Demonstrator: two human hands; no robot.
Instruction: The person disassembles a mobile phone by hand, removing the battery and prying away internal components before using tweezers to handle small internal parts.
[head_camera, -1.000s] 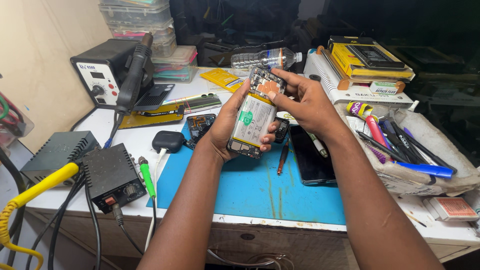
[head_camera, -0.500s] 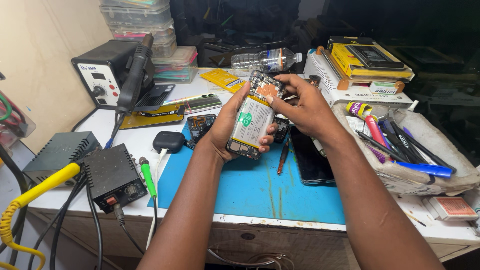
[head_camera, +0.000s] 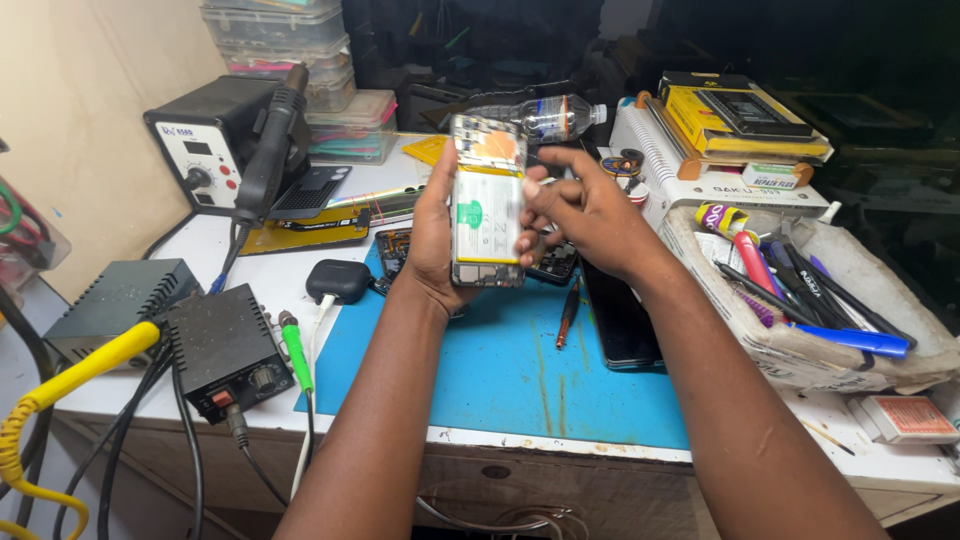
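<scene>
**Opened phone held upright over the mat**

While the blue rectangular work mat (head_camera: 500, 370) lies nearest on the white bench, both hands are raised above its far part. Left hand (head_camera: 435, 235) is closed around the left edge of an opened smartphone with its back cover off (head_camera: 486, 200), holding it upright so the pale battery and orange patch face the camera. Right hand (head_camera: 590, 215) has its fingertips (head_camera: 532, 195) curled against the phone's right edge near the middle; whether they pinch a small part, I cannot tell.

Judging by this, the step in hand is working at the phone's inside along that edge, and the next move calls for a steady left grip and fine fingertip pressure.

Near left sit 2 dark metal power boxes (head_camera: 225, 350) with trailing leads. Right of the mat lie a black glass panel (head_camera: 620, 315) and a thin red-tipped tool (head_camera: 568, 310). Right again, a cloth-lined tray of pens and tools (head_camera: 800, 290) crowds the bench. Far left stands a black hot-air station (head_camera: 215, 140); far centre lies a clear plastic bottle (head_camera: 545, 115). Clutter leaves little free room to set parts down.
</scene>
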